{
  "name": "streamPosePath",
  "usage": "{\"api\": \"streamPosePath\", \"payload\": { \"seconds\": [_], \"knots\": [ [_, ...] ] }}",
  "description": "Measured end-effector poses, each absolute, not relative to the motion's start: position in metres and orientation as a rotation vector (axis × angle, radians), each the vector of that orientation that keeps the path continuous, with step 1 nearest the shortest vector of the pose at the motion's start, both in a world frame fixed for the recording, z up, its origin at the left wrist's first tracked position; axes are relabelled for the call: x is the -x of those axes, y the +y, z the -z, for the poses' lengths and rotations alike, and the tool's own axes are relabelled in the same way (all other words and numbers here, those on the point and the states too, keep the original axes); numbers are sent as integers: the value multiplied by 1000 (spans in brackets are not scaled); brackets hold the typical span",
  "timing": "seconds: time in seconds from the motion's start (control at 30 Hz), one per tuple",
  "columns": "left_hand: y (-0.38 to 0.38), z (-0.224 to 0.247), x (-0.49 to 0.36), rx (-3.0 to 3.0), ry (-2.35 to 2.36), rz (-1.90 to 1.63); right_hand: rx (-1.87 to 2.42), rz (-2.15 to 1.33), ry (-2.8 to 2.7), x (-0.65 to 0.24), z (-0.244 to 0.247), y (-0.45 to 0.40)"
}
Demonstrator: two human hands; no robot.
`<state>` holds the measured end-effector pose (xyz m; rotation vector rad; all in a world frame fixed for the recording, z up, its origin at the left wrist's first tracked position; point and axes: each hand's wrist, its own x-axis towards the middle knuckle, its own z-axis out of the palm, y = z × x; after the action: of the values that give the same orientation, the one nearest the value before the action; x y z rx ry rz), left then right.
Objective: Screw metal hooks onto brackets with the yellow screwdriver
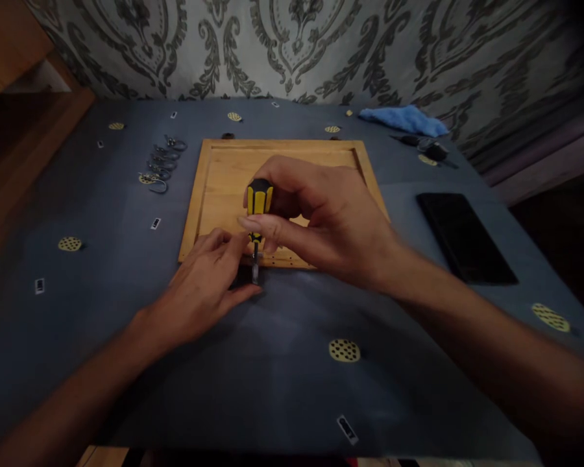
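Observation:
My right hand (331,214) is wrapped round a short yellow-and-black screwdriver (259,198), which stands upright with its shaft pointing down. The shaft meets a small metal hook (255,272) at the near edge of a framed wooden panel (228,168). My left hand (204,279) steadies that hook, thumb below and fingers resting on the panel's edge. Small dark holes dot the near frame strip right of the hook. The screwdriver's tip and any screw under it are too dim to make out.
Several metal hooks (163,159) lie in a row left of the panel. A black phone or tablet (467,237) lies to the right. Behind it are a dark tool (428,148) and a blue cloth (403,120). A wooden cabinet (29,130) borders the left.

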<state>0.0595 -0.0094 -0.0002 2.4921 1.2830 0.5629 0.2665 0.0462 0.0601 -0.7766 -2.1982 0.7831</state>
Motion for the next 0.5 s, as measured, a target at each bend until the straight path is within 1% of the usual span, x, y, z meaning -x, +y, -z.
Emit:
{"api": "streamPosePath", "payload": {
  "seconds": [0.17, 0.5],
  "knots": [
    [-10, 3, -60, -2429, 1316, -578, 790, -772, -2206, -262, -60, 53],
    [-10, 3, -59, -2447, 1317, -577, 756, -876, -2158, -259, -61, 59]
  ]
}}
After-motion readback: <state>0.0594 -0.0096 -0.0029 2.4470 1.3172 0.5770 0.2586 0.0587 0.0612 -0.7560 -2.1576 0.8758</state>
